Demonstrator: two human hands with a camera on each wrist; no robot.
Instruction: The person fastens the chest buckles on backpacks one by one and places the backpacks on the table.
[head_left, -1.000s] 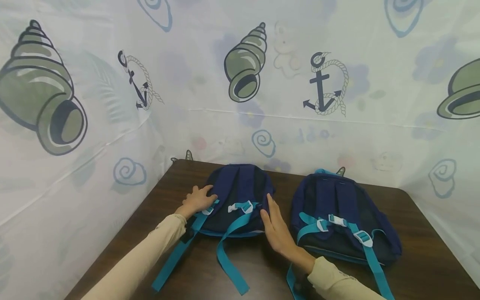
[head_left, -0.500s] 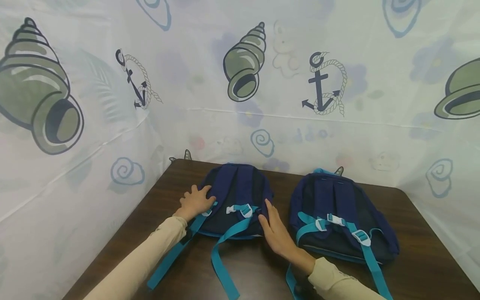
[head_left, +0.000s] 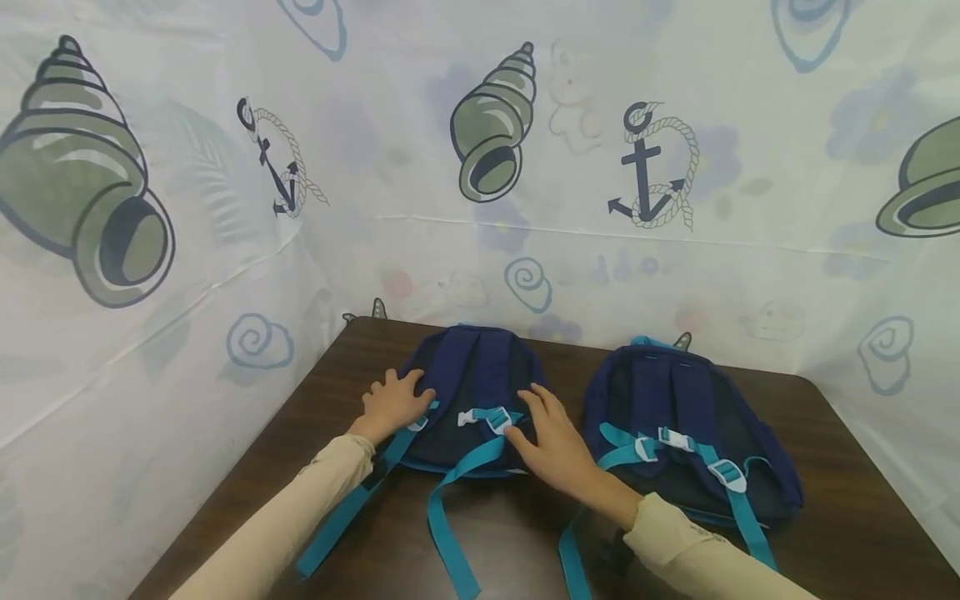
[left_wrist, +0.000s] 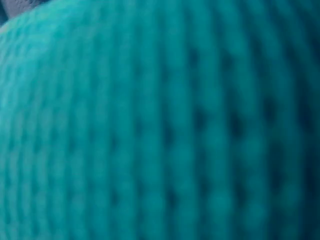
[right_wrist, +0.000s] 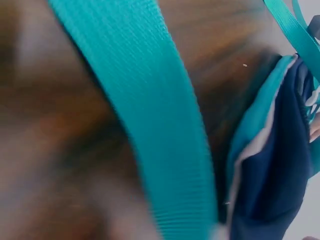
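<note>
A small navy backpack [head_left: 481, 380] lies with its shoulder straps up at the left of the table. My left hand [head_left: 393, 406] rests on its left side with fingers spread, beside a teal webbing strap [head_left: 344, 524]. Over its lower right side is my right hand [head_left: 555, 442], fingers lightly bent, the thumb near a white buckle [head_left: 500, 419]. A second teal strap [head_left: 452, 533] trails from that buckle toward me. Blurred teal webbing [left_wrist: 150, 125] fills the left wrist view. In the right wrist view, a teal strap [right_wrist: 140, 110] crosses in front of the backpack's edge [right_wrist: 272, 160].
A similar navy backpack [head_left: 693, 417] lies to the right, its teal chest strap joined by a white clip [head_left: 676, 440]. My right forearm passes in front of its lower left corner. Behind the brown table [head_left: 247, 500] hangs a white cloth [head_left: 375, 167] printed with shells and anchors.
My right hand has shifted from beside the left backpack up and leftward over its edge, its fingers bending. The left hand stays nearly where it was.
</note>
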